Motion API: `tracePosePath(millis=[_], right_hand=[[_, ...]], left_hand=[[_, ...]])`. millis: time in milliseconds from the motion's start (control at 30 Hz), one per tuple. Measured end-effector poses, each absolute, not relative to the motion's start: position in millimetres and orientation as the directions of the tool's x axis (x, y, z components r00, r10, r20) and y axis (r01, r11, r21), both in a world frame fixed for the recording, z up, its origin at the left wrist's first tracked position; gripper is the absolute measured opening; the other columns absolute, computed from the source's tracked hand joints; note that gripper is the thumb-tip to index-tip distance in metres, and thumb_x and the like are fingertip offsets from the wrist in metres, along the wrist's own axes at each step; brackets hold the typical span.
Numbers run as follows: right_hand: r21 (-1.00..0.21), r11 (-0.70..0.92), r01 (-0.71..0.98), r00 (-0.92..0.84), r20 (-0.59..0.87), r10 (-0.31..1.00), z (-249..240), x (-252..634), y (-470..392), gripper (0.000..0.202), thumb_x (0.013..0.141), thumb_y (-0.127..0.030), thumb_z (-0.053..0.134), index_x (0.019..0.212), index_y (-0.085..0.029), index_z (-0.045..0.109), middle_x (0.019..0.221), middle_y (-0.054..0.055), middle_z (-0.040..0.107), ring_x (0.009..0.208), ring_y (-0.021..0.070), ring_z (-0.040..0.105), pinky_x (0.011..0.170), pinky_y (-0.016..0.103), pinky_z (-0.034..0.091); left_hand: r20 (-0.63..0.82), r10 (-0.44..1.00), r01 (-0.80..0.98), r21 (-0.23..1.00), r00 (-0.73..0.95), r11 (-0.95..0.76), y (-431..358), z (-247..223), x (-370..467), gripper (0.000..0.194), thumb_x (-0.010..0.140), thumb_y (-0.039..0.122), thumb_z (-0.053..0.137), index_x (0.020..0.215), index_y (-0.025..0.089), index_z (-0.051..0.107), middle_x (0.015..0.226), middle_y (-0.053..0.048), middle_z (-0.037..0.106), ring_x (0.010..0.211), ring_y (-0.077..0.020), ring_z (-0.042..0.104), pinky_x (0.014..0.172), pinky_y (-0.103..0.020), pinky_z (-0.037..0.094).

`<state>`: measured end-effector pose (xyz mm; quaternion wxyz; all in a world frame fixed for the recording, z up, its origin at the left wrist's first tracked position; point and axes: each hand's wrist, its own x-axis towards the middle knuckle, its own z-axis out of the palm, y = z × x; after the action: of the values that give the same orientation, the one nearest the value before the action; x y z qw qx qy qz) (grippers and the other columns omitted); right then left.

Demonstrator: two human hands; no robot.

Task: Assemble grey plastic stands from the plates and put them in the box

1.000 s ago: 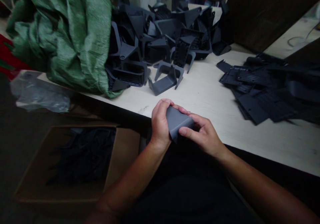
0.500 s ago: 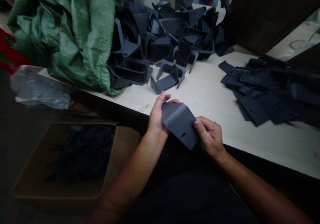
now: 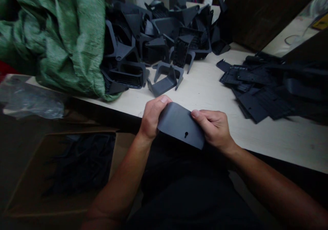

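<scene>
A dark grey plastic panel (image 3: 180, 122) with a keyhole-shaped slot and a curved left end is held between my two hands, over the table's near edge. My left hand (image 3: 153, 116) grips the curved end, thumb on top. At the opposite end, my right hand (image 3: 214, 125) is closed on the panel with its thumb pressed on the upper face; its other fingers are partly hidden. Just beyond the panel, a U-shaped grey bracket (image 3: 164, 83) lies on the pale tabletop (image 3: 202, 93).
A heap of dark brackets (image 3: 166, 28) covers the table's far side beside a green woven sack (image 3: 74, 45). Flat dark panels (image 3: 258, 90) are piled on the right. Below left stands a cardboard box (image 3: 36, 175) holding dark parts. Clear plastic (image 3: 33, 100) hangs off the table edge.
The panel has turned and tilted in my hands. My left hand has shifted from supporting it with an upturned palm to gripping its curved end, thumb on top. The whole view has shifted slightly.
</scene>
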<state>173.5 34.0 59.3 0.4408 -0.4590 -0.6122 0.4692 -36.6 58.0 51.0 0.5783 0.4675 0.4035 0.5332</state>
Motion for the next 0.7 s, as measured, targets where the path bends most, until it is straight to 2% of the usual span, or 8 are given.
tracePosePath(millis=[100, 167, 233, 367, 467, 533, 600, 700], right_hand=[[-0.983, -0.038, 0.179, -0.349, -0.1, 0.932, 66, 179, 55, 0.063, 0.099, -0.067, 0.066, 0.059, -0.019, 0.059, 0.053, -0.004, 0.042, 0.047, 0.0085, 0.035, 0.042, 0.025, 0.023], [-0.972, -0.074, 0.224, -0.395, -0.16, 0.904, 70, 182, 70, 0.066, 0.095, -0.073, 0.067, 0.059, -0.018, 0.061, 0.053, -0.003, 0.045, 0.046, 0.0086, 0.036, 0.041, 0.025, 0.024], [-0.961, 0.016, 0.275, -0.356, -0.086, 0.93, 74, 184, 84, 0.065, 0.094, -0.073, 0.069, 0.059, -0.018, 0.064, 0.054, -0.003, 0.049, 0.047, 0.0091, 0.039, 0.043, 0.025, 0.027], [-0.858, 0.31, 0.411, -0.171, 0.261, 0.95, 79, 188, 97, 0.05, 0.098, -0.064, 0.071, 0.078, -0.019, 0.08, 0.07, 0.002, 0.07, 0.064, 0.0145, 0.061, 0.058, 0.027, 0.044], [-0.871, 0.291, 0.396, -0.049, 0.296, 0.954, 76, 191, 92, 0.043, 0.095, -0.062, 0.076, 0.086, -0.021, 0.083, 0.08, 0.005, 0.078, 0.073, 0.0188, 0.071, 0.069, 0.031, 0.055], [-0.941, 0.175, 0.289, -0.026, 0.175, 0.984, 71, 190, 83, 0.043, 0.091, -0.062, 0.08, 0.086, -0.02, 0.083, 0.081, 0.007, 0.08, 0.073, 0.02, 0.074, 0.071, 0.033, 0.059], [-0.993, -0.024, 0.114, -0.104, -0.036, 0.994, 65, 184, 73, 0.046, 0.087, -0.064, 0.083, 0.09, -0.018, 0.083, 0.084, 0.009, 0.082, 0.074, 0.0211, 0.076, 0.073, 0.033, 0.062], [-0.92, -0.36, -0.157, -0.304, -0.301, 0.904, 58, 169, 63, 0.053, 0.083, -0.066, 0.086, 0.098, -0.015, 0.082, 0.094, 0.012, 0.084, 0.079, 0.0219, 0.079, 0.077, 0.034, 0.065]], left_hand=[[-0.055, 0.976, -0.228, 0.968, 0.211, 0.103, 60, 48, -45, 0.047, 0.094, 0.063, 0.068, 0.076, 0.02, 0.068, 0.062, 0.001, 0.053, 0.053, -0.0132, 0.044, 0.05, -0.029, 0.033], [-0.133, 0.95, -0.199, 0.961, 0.281, 0.193, 60, 48, -48, 0.043, 0.089, 0.06, 0.077, 0.077, 0.018, 0.07, 0.064, 0.0, 0.055, 0.052, -0.0122, 0.046, 0.049, -0.027, 0.032], [-0.17, 0.949, -0.214, 0.949, 0.266, 0.23, 60, 48, -50, 0.039, 0.083, 0.054, 0.084, 0.078, 0.017, 0.072, 0.065, 0.0, 0.058, 0.053, -0.0118, 0.048, 0.049, -0.025, 0.034], [-0.111, 0.994, -0.363, 0.925, 0.021, 0.111, 61, 41, -49, 0.036, 0.08, 0.051, 0.085, 0.078, 0.016, 0.075, 0.069, -0.002, 0.065, 0.06, -0.0144, 0.057, 0.056, -0.025, 0.045], [-0.056, 0.982, -0.404, 0.915, -0.182, -0.023, 61, 35, -49, 0.03, 0.083, 0.046, 0.083, 0.084, 0.017, 0.078, 0.074, -0.001, 0.067, 0.066, -0.0134, 0.058, 0.063, -0.023, 0.048], [-0.027, 0.966, -0.391, 0.917, -0.256, -0.078, 62, 32, -50, 0.026, 0.085, 0.042, 0.082, 0.084, 0.017, 0.076, 0.075, 0.0, 0.065, 0.067, -0.012, 0.056, 0.064, -0.022, 0.046], [-0.008, 0.96, -0.369, 0.924, -0.278, -0.1, 62, 31, -48, 0.026, 0.087, 0.041, 0.081, 0.079, 0.018, 0.072, 0.073, 0.001, 0.06, 0.067, -0.0118, 0.053, 0.065, -0.022, 0.044], [0.012, 0.971, -0.304, 0.949, -0.239, -0.086, 60, 31, -40, 0.032, 0.086, 0.042, 0.082, 0.072, 0.02, 0.065, 0.068, 0.003, 0.052, 0.063, -0.0121, 0.047, 0.062, -0.023, 0.04]])
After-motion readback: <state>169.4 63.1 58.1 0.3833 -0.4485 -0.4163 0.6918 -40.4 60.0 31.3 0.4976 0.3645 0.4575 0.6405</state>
